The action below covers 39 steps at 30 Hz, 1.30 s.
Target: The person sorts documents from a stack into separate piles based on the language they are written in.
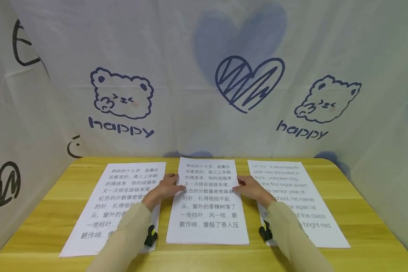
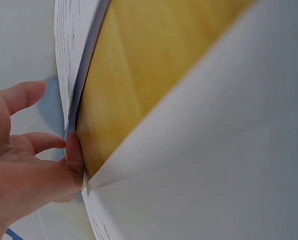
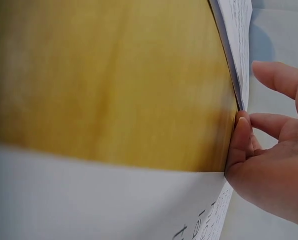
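A stack of printed sheets (image 1: 207,211) with Chinese text lies between my two hands in the middle of the table. My left hand (image 1: 168,186) holds its left edge, thumb over the page in the head view. In the left wrist view, the fingers (image 2: 75,155) bend against that edge while the thumb stands off the page. Opposite it, my right hand (image 1: 253,187) holds the right edge at about the same height. Its curled fingers (image 3: 241,137) meet the paper's side in the right wrist view, and its thumb is raised.
To the left lie Chinese-text sheets (image 1: 85,241), partly under my left forearm. English-text sheets (image 1: 326,238) lie on the right, partly covered by my right forearm. Small black devices (image 1: 151,236) sit beside both forearms. The wooden table (image 1: 363,226) backs onto a white patterned cloth (image 1: 187,113).
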{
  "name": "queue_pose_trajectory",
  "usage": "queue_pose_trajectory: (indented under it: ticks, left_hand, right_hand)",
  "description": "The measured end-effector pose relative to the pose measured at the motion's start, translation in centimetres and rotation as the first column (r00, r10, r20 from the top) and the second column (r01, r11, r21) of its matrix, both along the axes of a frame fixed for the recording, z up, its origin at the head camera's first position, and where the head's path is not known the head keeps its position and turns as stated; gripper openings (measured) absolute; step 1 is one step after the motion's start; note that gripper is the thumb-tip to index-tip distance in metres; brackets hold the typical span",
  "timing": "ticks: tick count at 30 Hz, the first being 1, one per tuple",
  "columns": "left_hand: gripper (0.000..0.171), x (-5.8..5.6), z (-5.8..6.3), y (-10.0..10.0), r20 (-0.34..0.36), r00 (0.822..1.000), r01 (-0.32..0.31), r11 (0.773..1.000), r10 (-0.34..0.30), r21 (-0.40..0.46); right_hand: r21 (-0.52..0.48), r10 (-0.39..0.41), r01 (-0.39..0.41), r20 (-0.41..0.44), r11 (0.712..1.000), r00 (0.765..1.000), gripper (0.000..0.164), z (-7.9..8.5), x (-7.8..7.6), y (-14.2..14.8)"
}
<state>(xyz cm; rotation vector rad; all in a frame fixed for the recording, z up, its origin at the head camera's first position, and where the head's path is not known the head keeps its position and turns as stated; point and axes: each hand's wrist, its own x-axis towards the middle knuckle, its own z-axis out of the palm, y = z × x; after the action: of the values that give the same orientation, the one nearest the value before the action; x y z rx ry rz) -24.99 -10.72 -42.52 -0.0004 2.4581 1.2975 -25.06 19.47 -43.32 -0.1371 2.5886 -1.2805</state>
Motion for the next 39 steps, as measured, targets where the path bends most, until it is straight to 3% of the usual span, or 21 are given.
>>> queue_pose_trajectory:
  ticks: [11, 15, 23, 29, 35, 39]
  left_hand:
    - [0.068, -0.2, 0.1, 0.4, -0.020, 1.000, 0.007, 1.000, -0.007, -0.001]
    - [0.068, -0.2, 0.5, 1.0, -0.025, 0.999, -0.029, 1.000, 0.029, 0.013]
    - [0.065, -0.1, 1.0, 2.2, -0.069, 0.991, -0.121, 0.991, 0.118, -0.051]
    - [0.055, 0.1, 1.3, 2.3, -0.121, 0.989, -0.075, 0.994, 0.084, 0.076]
    - [0.059, 0.0, 1.6, 1.8, -0.161, 0.984, -0.072, 0.996, 0.079, 0.052]
    - [0.060, -0.4, 2.1, 1.2, -0.127, 0.988, -0.073, 0.994, 0.083, 0.078]
  right_hand:
    - [0.012, 0.015, -0.014, -0.009, 1.000, 1.000, 0.054, 0.3, 0.2, -0.3]
    - [0.004, -0.005, 0.004, 0.019, 1.000, 1.000, 0.051, 0.7, 0.4, -0.5]
    - [0.019, -0.056, 0.055, 0.028, 0.998, 0.998, 0.059, 1.7, 0.8, -0.8]
    - [0.042, -0.062, 0.063, -0.021, 0.997, 0.998, 0.059, 2.1, 0.7, -0.7]
    - [-0.046, -0.095, 0.092, -0.050, 0.995, 0.994, 0.060, 2.0, 0.4, -1.1]
    - [-0.100, -0.136, 0.130, -0.052, 0.986, 0.989, 0.061, 2.5, 0.5, -1.1]
